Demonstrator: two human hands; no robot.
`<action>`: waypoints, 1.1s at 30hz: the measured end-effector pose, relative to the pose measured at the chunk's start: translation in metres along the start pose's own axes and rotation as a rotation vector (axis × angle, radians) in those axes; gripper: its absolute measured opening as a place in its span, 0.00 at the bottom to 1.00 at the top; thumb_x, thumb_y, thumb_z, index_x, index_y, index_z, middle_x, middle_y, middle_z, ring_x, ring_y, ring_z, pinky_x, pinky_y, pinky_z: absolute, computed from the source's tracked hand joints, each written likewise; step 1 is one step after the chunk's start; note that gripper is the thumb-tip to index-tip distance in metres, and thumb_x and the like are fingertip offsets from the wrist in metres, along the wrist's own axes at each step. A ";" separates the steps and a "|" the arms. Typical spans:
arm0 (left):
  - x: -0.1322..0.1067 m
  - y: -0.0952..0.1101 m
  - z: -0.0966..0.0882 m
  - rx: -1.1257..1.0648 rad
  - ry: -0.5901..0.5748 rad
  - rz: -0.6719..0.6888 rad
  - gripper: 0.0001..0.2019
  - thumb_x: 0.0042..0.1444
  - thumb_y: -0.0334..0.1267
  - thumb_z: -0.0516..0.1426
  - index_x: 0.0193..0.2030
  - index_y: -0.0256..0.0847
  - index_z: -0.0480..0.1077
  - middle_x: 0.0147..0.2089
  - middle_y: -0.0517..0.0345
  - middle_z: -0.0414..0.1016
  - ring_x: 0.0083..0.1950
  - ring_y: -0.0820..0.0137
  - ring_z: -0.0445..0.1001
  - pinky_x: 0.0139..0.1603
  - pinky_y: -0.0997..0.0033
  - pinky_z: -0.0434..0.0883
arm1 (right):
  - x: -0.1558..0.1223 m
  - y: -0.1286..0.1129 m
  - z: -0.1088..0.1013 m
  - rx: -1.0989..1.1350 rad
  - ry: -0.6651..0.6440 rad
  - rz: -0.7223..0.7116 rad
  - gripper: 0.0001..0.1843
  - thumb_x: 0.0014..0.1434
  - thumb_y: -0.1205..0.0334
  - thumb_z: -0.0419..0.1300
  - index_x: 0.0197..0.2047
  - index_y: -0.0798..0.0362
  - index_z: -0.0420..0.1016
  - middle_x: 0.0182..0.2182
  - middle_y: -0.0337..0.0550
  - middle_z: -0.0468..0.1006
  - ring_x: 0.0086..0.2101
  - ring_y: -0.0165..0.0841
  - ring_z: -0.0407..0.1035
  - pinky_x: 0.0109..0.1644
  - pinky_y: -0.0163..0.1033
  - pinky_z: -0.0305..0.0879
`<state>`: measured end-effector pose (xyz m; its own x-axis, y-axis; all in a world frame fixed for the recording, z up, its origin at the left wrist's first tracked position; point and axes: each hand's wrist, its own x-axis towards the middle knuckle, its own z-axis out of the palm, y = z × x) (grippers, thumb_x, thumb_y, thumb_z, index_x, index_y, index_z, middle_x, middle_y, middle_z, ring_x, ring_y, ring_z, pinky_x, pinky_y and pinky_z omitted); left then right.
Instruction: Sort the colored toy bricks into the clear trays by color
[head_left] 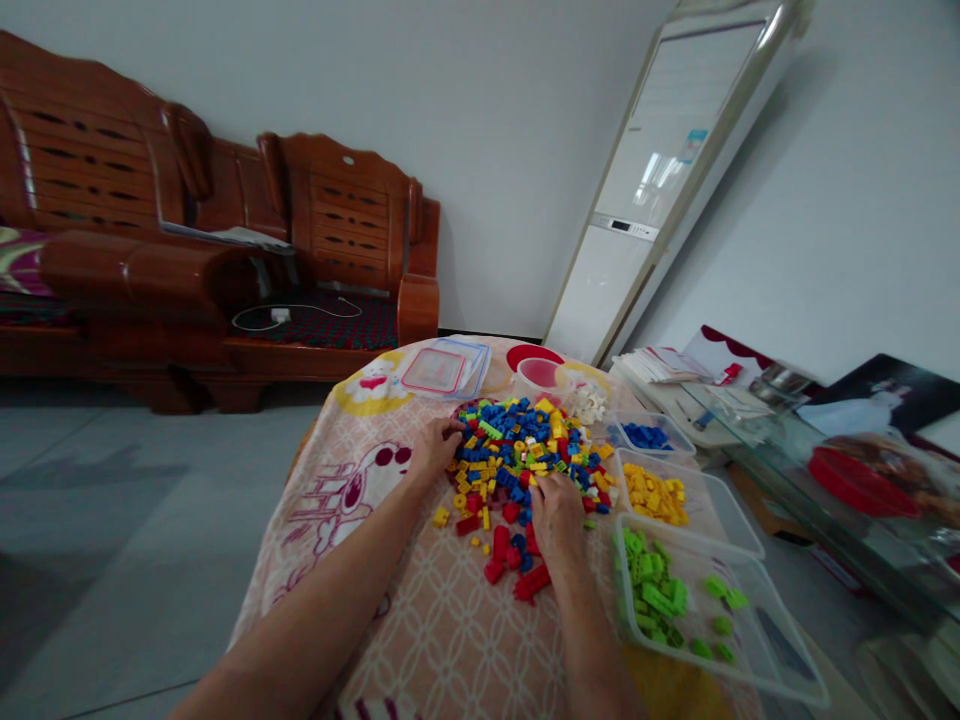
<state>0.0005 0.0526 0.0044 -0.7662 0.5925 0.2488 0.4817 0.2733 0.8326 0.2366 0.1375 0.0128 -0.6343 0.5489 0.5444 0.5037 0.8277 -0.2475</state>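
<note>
A heap of mixed toy building bricks [517,440] in blue, yellow, red and some green lies on the cloth-covered table. At the heap's left edge is my left hand [435,450], its fingers curled against blue bricks; what is between the fingertips is hidden. My right hand [558,508] reaches into the front of the heap with bent, closed fingers. A small yellow brick [534,480] shows right at its fingertips, but whether it is gripped is unclear. Loose red bricks [501,543] lie in front, left of my right wrist.
On the right stand clear boxes of blue bricks [646,437], yellow bricks [655,494] and green bricks [652,590]. White pieces [587,400] lie behind the heap, near a round tub [538,373] and flat lids [433,370]. A cluttered glass table [795,470] stands farther right.
</note>
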 end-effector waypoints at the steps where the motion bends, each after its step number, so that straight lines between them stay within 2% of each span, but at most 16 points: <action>1: 0.000 0.000 0.000 0.001 -0.002 -0.008 0.13 0.49 0.34 0.54 0.39 0.38 0.77 0.37 0.53 0.79 0.38 0.66 0.76 0.43 0.68 0.71 | 0.000 0.000 0.000 0.020 0.017 0.013 0.13 0.62 0.66 0.50 0.37 0.54 0.76 0.33 0.48 0.76 0.38 0.37 0.68 0.45 0.40 0.62; 7: -0.001 0.001 -0.001 0.013 0.010 -0.003 0.14 0.49 0.35 0.54 0.40 0.39 0.78 0.36 0.54 0.79 0.38 0.66 0.75 0.43 0.67 0.71 | -0.002 0.002 -0.004 0.205 0.158 0.116 0.16 0.64 0.64 0.46 0.40 0.55 0.76 0.35 0.49 0.77 0.37 0.37 0.70 0.44 0.41 0.64; 15: -0.001 0.001 0.000 -0.002 0.025 0.006 0.13 0.49 0.34 0.54 0.39 0.39 0.78 0.40 0.53 0.79 0.39 0.65 0.75 0.44 0.67 0.71 | -0.004 0.007 -0.015 0.421 0.333 0.283 0.13 0.59 0.59 0.54 0.38 0.55 0.78 0.34 0.49 0.78 0.34 0.35 0.72 0.39 0.38 0.67; 20: -0.002 0.003 -0.001 -0.012 0.011 -0.001 0.14 0.49 0.34 0.54 0.40 0.39 0.77 0.39 0.53 0.79 0.39 0.65 0.75 0.43 0.66 0.71 | -0.006 0.016 -0.010 0.624 0.401 0.439 0.14 0.57 0.55 0.57 0.39 0.57 0.77 0.32 0.49 0.78 0.33 0.36 0.73 0.35 0.38 0.70; 23: -0.004 0.005 -0.002 -0.007 0.023 0.015 0.14 0.49 0.35 0.54 0.39 0.40 0.77 0.39 0.53 0.79 0.39 0.65 0.75 0.43 0.66 0.71 | -0.006 0.020 -0.007 0.676 0.423 0.487 0.15 0.55 0.55 0.59 0.39 0.57 0.78 0.32 0.50 0.79 0.33 0.37 0.74 0.36 0.40 0.71; 29: -0.002 0.003 -0.001 0.007 0.022 0.023 0.14 0.48 0.34 0.54 0.39 0.39 0.78 0.39 0.53 0.79 0.39 0.65 0.74 0.44 0.66 0.71 | -0.003 0.020 -0.009 0.674 0.559 0.525 0.22 0.57 0.54 0.57 0.50 0.60 0.75 0.40 0.55 0.79 0.39 0.39 0.75 0.45 0.44 0.72; 31: -0.001 0.003 -0.001 0.018 0.018 0.022 0.14 0.49 0.34 0.54 0.40 0.39 0.78 0.39 0.53 0.79 0.39 0.65 0.74 0.44 0.66 0.70 | -0.001 0.021 -0.012 0.660 0.617 0.529 0.26 0.57 0.55 0.57 0.56 0.62 0.70 0.47 0.59 0.76 0.43 0.40 0.74 0.48 0.45 0.71; 33: -0.002 0.004 -0.003 0.033 0.019 0.020 0.14 0.49 0.34 0.54 0.40 0.39 0.78 0.41 0.52 0.78 0.40 0.65 0.74 0.45 0.66 0.70 | 0.001 0.023 -0.016 0.642 0.686 0.537 0.32 0.56 0.57 0.57 0.62 0.64 0.63 0.55 0.64 0.69 0.50 0.41 0.70 0.51 0.46 0.70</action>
<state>0.0029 0.0504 0.0083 -0.7639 0.5839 0.2749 0.5107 0.2865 0.8106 0.2567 0.1559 0.0203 0.1411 0.8406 0.5229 0.0902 0.5151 -0.8524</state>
